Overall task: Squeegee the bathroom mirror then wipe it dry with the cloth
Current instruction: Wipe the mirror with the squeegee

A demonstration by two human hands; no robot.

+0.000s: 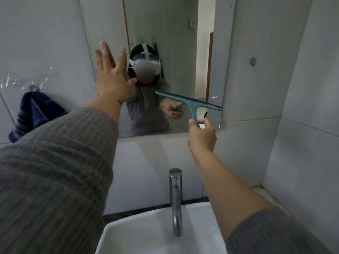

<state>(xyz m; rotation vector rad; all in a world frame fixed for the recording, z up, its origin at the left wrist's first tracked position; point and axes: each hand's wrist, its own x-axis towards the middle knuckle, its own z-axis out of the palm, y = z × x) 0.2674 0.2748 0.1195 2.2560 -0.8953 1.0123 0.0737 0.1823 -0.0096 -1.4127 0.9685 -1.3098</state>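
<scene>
The bathroom mirror (pixel 165 30) hangs on the tiled wall above the sink. My right hand (pixel 201 136) grips the handle of a teal squeegee (pixel 190 103), whose blade lies tilted across the mirror's lower right part, reaching its right edge. My left hand (pixel 111 74) is held flat, fingers spread, against the mirror's left edge, holding nothing. A dark blue striped cloth (pixel 34 114) hangs from a hook on the wall to the left, partly hidden by my left sleeve.
A chrome tap (pixel 175 198) rises behind the white sink (pixel 146 233) directly below my arms. Tiled walls close in on the left and right. A round wall fitting (pixel 252 61) sits right of the mirror.
</scene>
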